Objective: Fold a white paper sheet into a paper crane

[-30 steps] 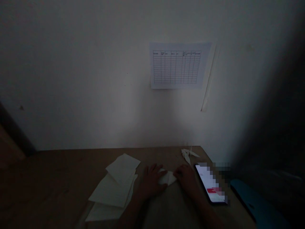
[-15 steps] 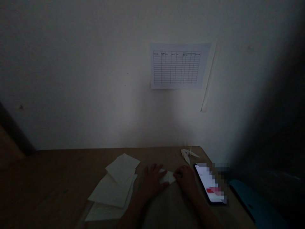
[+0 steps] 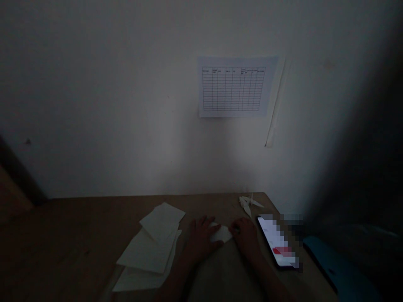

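Note:
A small folded piece of white paper [image 3: 224,235] lies on the wooden table between my hands. My left hand [image 3: 203,235] rests on its left side with the fingers spread, thumb and index finger lying over the paper. At the paper's right corner, my right hand [image 3: 244,234] is closed, its thumb and index finger pinching the edge. Beyond my right hand sit folded paper figures [image 3: 247,204] with pointed tips, perhaps origami cranes; the dim light blurs their shape.
Several loose white sheets [image 3: 151,249] overlap left of my left forearm. A phone [image 3: 277,243] with a lit, partly pixelated screen lies on the right. Past the table's right edge is a blue-green object [image 3: 336,268]. A printed table sheet [image 3: 236,87] hangs on the wall.

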Motion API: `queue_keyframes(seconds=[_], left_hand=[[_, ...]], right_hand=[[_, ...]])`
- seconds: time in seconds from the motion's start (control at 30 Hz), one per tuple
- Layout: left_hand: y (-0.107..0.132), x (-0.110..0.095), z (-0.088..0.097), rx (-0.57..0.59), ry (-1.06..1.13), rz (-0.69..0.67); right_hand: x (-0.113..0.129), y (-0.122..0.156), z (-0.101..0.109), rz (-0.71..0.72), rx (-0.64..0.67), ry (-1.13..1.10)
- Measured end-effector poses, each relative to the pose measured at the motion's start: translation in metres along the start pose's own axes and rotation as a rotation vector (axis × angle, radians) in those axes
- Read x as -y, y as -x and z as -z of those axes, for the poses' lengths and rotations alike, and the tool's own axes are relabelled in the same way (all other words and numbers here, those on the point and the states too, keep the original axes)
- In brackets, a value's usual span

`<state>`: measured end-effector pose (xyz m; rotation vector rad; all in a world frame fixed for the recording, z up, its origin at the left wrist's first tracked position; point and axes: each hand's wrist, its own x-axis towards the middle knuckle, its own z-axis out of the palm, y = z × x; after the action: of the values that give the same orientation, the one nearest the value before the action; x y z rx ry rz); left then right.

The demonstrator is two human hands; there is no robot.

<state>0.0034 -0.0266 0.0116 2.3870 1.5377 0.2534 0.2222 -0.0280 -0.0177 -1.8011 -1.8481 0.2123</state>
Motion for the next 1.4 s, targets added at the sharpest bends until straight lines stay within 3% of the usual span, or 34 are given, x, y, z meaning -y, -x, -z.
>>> queue_keyframes(seconds=[0.9, 1.23, 1.4], left_hand=[[0.004, -0.010, 0.013, 0.035, -0.003, -0.004], [0.004, -0.007, 0.008, -0.066, -0.019, -0.034], [0.004, -0.014, 0.001, -0.146, -0.025, 0.021]], right_hand=[[0.002, 0.001, -0.010, 0.042, -0.079, 0.105], [0.004, 0.007, -0.009, 0.075, -0.065, 0.099], [0.005, 0.008, -0.004, 0.115, -0.073, -0.004]])
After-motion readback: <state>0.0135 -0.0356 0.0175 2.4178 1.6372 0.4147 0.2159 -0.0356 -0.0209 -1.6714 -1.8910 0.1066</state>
